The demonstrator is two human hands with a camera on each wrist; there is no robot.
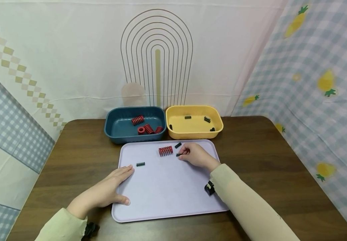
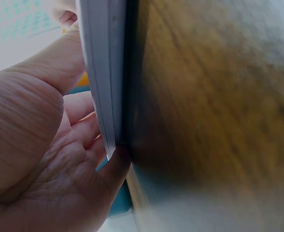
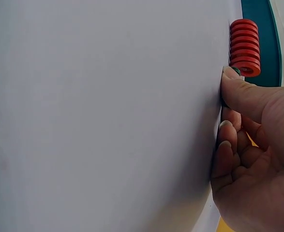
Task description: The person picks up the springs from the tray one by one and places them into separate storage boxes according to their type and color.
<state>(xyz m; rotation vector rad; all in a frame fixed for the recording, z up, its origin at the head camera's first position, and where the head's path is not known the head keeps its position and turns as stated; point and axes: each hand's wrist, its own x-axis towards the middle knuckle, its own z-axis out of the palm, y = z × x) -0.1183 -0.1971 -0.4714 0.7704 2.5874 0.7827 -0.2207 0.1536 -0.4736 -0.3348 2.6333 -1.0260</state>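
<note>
On the right part of the lilac tray [image 1: 167,190], my right hand [image 1: 196,155] pinches a small dark green spring [image 1: 178,155] between thumb and fingers. Only a bit of that green spring [image 3: 236,70] shows past the thumb in the right wrist view. Just beyond it lies another small dark spring [image 1: 178,145], and to its left a thick red spring [image 1: 165,151]. My left hand [image 1: 110,187] rests on the tray's left edge with straight fingers, holding no spring. A third small spring [image 1: 140,164] lies near its fingertips.
Behind the tray stand a dark blue bin [image 1: 114,125] with several red springs and, beside it, a yellow bin [image 1: 193,134] with several small dark springs. The brown wooden table [image 1: 257,160] extends on both sides. Patterned cloth [image 1: 95,50] hangs behind.
</note>
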